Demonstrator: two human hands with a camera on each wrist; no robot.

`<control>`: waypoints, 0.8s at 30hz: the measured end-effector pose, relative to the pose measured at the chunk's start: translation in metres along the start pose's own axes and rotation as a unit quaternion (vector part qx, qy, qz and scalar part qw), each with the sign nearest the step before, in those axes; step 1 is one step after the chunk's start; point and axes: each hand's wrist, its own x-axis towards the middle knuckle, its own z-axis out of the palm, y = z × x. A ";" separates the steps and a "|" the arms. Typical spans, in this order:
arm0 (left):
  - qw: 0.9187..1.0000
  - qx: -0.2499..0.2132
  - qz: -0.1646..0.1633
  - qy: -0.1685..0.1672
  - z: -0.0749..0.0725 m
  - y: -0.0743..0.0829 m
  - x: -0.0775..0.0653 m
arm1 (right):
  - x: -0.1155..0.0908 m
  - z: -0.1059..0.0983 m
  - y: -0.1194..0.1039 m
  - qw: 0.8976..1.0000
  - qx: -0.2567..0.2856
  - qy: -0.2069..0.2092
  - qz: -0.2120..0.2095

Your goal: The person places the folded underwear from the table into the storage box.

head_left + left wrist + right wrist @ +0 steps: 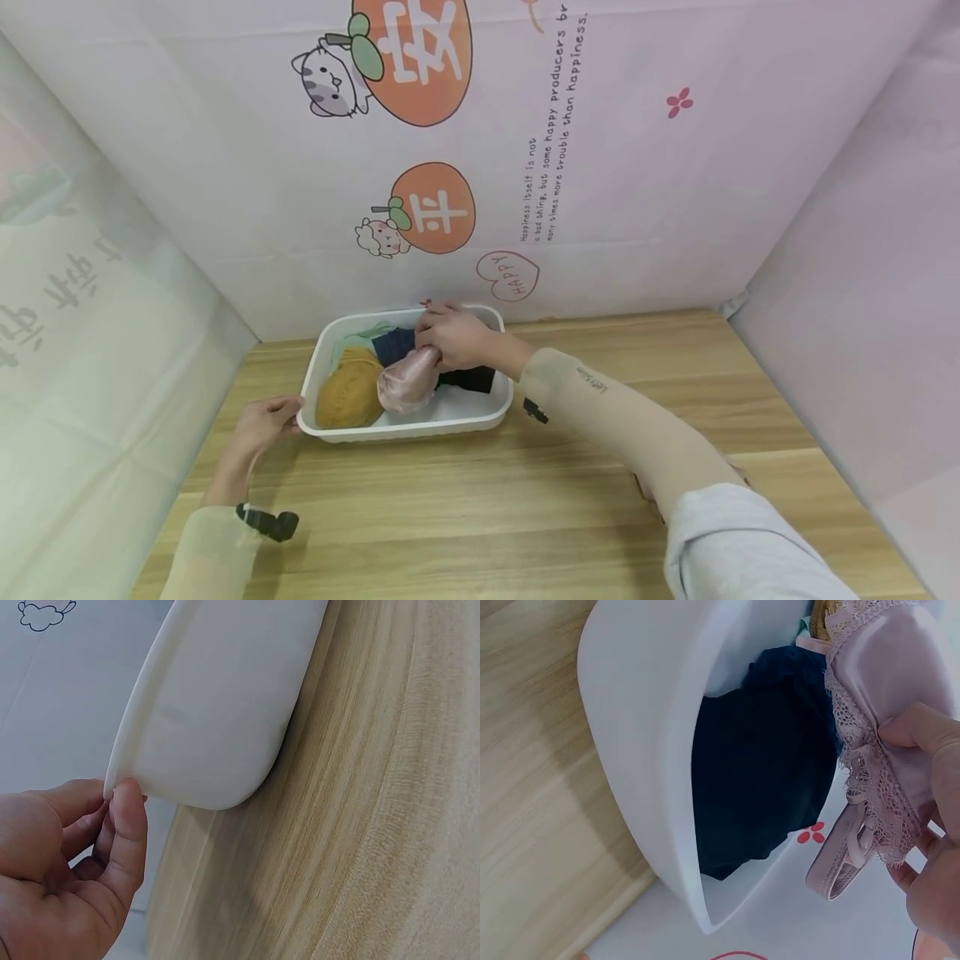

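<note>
A white plastic bin (pixel 442 430) stands against the back wall. My left hand (pixel 264 427) pinches the rim at its front left corner; in the left wrist view, thumb and fingers of the left hand (pixel 82 855) meet on that rim. Over the bin, my right hand (pixel 459 337) grips a pink satin bra (pixel 408 383) with lace trim, its strap hanging loose in the right wrist view. A mustard-yellow garment (pixel 349 390) lies at the bin's left. Dark navy cloth (pixel 393 343) and a black garment (pixel 477 380) lie behind and right, partly hidden by the right hand.
Pale green cloth (pixel 360 340) shows at the bin's back left. Under the right forearm, a small pinkish-brown thing (pixel 647 492) is mostly hidden on the wooden table (pixel 465 517). Printed fabric walls (pixel 637 208) close off the back and both sides.
</note>
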 end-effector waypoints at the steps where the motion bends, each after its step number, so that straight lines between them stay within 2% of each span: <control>1: 1.000 0.000 0.000 0.000 0.000 0.000 0.000 | 0.001 0.001 -0.001 1.000 0.002 0.000 -0.002; 12: 1.000 0.002 -0.003 0.000 0.000 -0.002 0.001 | 0.013 0.011 -0.012 1.000 -0.009 -0.007 -0.025; 24: 1.000 0.005 0.003 0.000 0.000 0.000 0.001 | 0.022 0.021 -0.019 0.998 -0.048 -0.011 -0.043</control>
